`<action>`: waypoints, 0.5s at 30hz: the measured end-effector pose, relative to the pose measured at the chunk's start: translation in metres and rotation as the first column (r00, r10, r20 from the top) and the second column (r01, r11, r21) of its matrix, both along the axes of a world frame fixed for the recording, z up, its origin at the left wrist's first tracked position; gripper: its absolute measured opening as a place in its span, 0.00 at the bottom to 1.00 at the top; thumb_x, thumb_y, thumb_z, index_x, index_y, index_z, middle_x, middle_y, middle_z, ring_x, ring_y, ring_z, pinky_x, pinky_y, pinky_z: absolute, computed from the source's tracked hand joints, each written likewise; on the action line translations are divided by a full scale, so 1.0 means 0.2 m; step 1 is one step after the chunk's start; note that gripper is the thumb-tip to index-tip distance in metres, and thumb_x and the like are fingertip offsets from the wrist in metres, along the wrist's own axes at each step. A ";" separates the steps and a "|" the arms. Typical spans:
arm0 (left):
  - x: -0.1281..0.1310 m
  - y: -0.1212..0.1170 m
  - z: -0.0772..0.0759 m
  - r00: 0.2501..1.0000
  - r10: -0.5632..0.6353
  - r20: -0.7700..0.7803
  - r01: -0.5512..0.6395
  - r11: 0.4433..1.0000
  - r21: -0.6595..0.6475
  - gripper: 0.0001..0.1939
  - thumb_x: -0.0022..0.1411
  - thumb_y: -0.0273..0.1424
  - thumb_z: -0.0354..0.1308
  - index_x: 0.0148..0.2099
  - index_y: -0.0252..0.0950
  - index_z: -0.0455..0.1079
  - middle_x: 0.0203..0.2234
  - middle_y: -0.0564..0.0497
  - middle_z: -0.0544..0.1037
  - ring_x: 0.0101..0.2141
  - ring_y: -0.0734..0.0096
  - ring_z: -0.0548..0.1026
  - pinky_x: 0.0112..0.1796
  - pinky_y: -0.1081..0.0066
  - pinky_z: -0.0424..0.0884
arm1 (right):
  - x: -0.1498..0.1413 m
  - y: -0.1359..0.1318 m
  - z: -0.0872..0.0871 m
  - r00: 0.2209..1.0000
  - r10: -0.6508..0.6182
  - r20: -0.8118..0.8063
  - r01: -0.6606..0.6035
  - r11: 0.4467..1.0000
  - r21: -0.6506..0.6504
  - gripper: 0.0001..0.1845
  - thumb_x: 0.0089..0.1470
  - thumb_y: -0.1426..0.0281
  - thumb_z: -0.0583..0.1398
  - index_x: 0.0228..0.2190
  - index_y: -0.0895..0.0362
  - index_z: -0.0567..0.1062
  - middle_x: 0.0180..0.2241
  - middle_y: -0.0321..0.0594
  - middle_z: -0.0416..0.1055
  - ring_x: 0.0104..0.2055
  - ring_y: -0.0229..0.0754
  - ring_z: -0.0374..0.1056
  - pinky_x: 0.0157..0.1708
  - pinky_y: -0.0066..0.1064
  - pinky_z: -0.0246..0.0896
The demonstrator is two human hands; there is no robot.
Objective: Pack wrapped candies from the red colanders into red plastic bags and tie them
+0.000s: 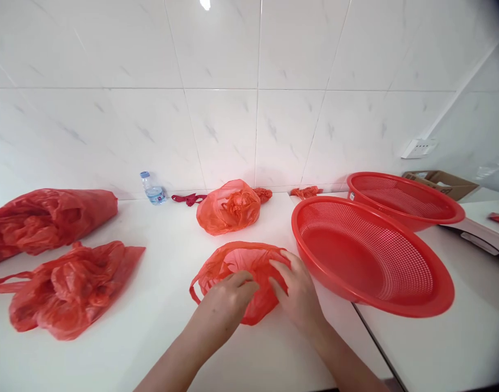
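Centrally, an open red bag [260, 311] sits on the table [163, 305]; the left hand [226, 298] curls its fingers over it, hold unclear; the right hand [299, 294] spreads its fingers, gripping nothing; the bottle label [156, 194] is unreadable.

You can read no words or numbers for certain here. On the small bottle [147, 182] by the wall, your view shows a printed label [156, 194] in blue and red, too small to make out; the whitish tag [352, 195] on the rear red basket [413, 219] is just as illegible to you.
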State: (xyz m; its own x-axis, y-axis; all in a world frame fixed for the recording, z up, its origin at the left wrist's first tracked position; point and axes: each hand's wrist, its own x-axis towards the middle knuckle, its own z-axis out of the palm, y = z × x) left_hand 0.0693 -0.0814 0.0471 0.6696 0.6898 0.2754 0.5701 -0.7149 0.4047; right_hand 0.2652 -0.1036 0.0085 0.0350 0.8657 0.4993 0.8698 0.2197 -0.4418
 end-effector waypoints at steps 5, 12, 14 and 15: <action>0.12 0.10 -0.04 0.967 0.023 -0.255 -0.028 0.999 -0.017 0.19 0.49 0.16 0.45 0.34 0.39 0.73 0.42 0.43 0.75 0.30 0.59 0.74 0.22 0.68 0.62 | 0.07 -0.16 -0.17 0.991 -0.112 -0.069 0.112 0.994 -0.003 0.20 0.57 0.68 0.54 0.51 0.52 0.69 0.65 0.44 0.42 0.65 0.55 0.44 0.58 0.54 0.54; 0.19 0.23 -0.12 0.971 0.083 -0.225 -0.118 0.982 -0.146 0.25 0.43 0.22 0.59 0.45 0.46 0.74 0.57 0.43 0.66 0.55 0.39 0.64 0.36 0.58 0.70 | 0.06 -0.20 -0.27 0.966 -0.165 -0.200 0.137 0.979 -0.150 0.25 0.56 0.66 0.55 0.56 0.54 0.65 0.64 0.47 0.46 0.66 0.54 0.43 0.59 0.56 0.51; 0.18 0.25 -0.13 0.960 0.101 -0.262 -0.163 0.960 -0.226 0.31 0.40 0.24 0.63 0.50 0.48 0.72 0.59 0.41 0.62 0.56 0.32 0.61 0.34 0.55 0.71 | 0.05 -0.18 -0.27 0.945 -0.196 -0.261 0.145 0.969 -0.201 0.26 0.55 0.65 0.55 0.55 0.54 0.66 0.61 0.48 0.53 0.64 0.54 0.48 0.59 0.55 0.52; 0.18 0.26 -0.14 0.957 0.107 -0.268 -0.177 0.952 -0.251 0.33 0.40 0.24 0.64 0.51 0.48 0.72 0.59 0.40 0.62 0.55 0.31 0.62 0.34 0.54 0.72 | 0.05 -0.18 -0.27 0.930 -0.206 -0.306 0.141 0.965 -0.221 0.25 0.55 0.65 0.55 0.55 0.54 0.66 0.60 0.48 0.56 0.63 0.54 0.50 0.58 0.55 0.53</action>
